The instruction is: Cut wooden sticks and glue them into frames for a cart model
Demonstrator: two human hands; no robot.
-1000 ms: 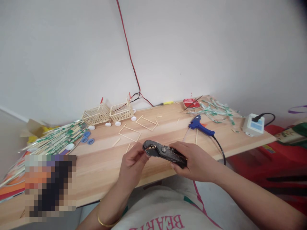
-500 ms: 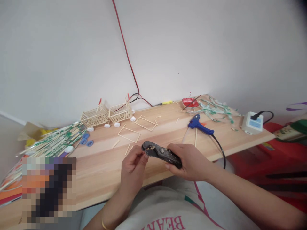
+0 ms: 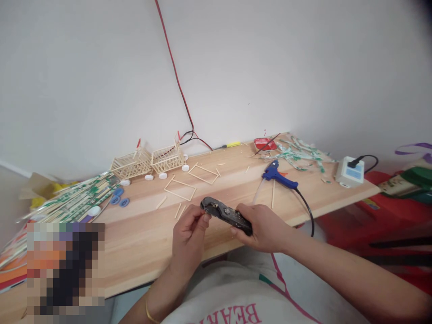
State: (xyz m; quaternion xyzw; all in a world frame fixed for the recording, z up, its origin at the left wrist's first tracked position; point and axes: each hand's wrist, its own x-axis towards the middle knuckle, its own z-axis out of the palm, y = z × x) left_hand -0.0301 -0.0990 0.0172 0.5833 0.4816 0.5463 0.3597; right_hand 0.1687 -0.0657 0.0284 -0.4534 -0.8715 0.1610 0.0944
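My right hand is wrapped around the handles of black hand cutters, whose head points left over the front of the table. The cutters' handles lie close together. At the cutters' head, my left hand is closed in a pinch, fingertips right beside the jaws; what it pinches is too small and hidden to make out. Just beyond it lie short wooden sticks. Farther back are a rectangular stick frame and a second stick frame.
Two stick-built carts with white wheels stand by the wall. Blue discs and wrapped sticks lie left. A blue glue gun, a red dish, torn wrappers and a white power box are right.
The cutters' handles have drawn closer together, and their jaws look more closed. Both hands stay nearly in place, while the view has shifted slightly.
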